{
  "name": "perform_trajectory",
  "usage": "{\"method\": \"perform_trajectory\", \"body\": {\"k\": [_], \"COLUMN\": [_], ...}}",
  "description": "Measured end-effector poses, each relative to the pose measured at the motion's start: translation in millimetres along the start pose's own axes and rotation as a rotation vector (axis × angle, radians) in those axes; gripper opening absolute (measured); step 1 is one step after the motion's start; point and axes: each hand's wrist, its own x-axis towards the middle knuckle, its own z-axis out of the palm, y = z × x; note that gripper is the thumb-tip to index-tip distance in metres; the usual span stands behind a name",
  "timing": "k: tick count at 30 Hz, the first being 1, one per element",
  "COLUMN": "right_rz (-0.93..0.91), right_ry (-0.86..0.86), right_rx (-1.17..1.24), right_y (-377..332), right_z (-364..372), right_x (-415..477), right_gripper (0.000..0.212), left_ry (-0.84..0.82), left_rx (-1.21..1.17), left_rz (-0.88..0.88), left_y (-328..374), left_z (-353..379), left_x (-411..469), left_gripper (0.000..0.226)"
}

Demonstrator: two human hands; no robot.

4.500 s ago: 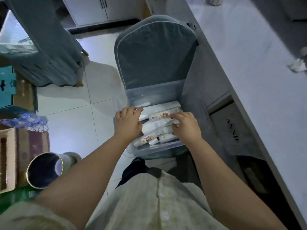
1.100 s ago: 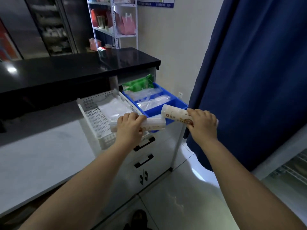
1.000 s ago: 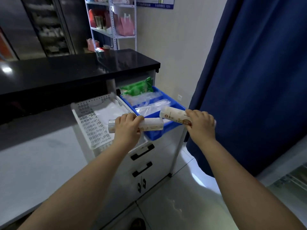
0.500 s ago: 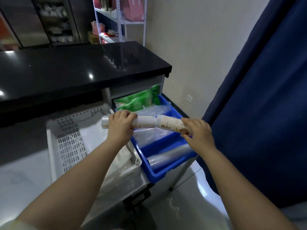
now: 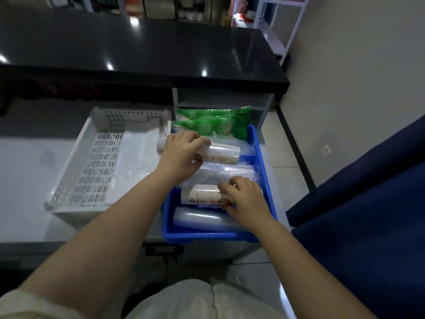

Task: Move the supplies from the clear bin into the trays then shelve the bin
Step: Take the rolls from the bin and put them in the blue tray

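A: What do the hands hold at this moment?

B: The left hand [image 5: 181, 155] is closed around a white paper-wrapped roll with a printed label [image 5: 218, 154], above the far half of the blue plastic tray [image 5: 264, 162] at the centre of the frame. The right hand [image 5: 246, 199] presses a second labelled roll [image 5: 202, 196] down into the near half, fingers bent on it. The clear bin of the task is not in view.

A: What could go wrong from here?

B: I think the tray is already full: clear plastic bags [image 5: 230, 173], a smooth translucent roll [image 5: 202, 219] and a green printed packet [image 5: 213, 123] lie in it. A round roll put on slippery film may roll over the low rim and fall to the floor. Also the tray's right side seems to hang past the counter corner, so a hard push could tip it.

A: And the surface, the room?

B: A pale glossy counter [image 5: 23, 180], with a white perforated plastic basket [image 5: 92, 162] just beside the tray at centre left, thin plastic sheets inside. Behind, a black shiny countertop [image 5: 161, 47]; a dark blue curtain [image 5: 368, 215] at the right; white metal shelves [image 5: 280, 19] in the upper right
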Motion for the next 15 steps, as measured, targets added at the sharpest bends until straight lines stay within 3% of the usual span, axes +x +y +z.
{"method": "perform_trajectory", "body": {"k": [11,15], "right_rz": [-0.054,-0.071], "right_ry": [-0.209,-0.238], "right_rx": [0.138,0.078], "right_y": [15,19], "right_z": [9,8], "right_x": [-4,-10], "right_gripper": [0.05,0.057], "left_ry": [-0.014,0.02], "left_rx": [0.059,0.063], "left_rz": [-0.157,-0.167], "left_y": [24,18], "left_z": [-3,-9], "left_x": [-47,-52], "left_gripper": [0.052,0.051]}}
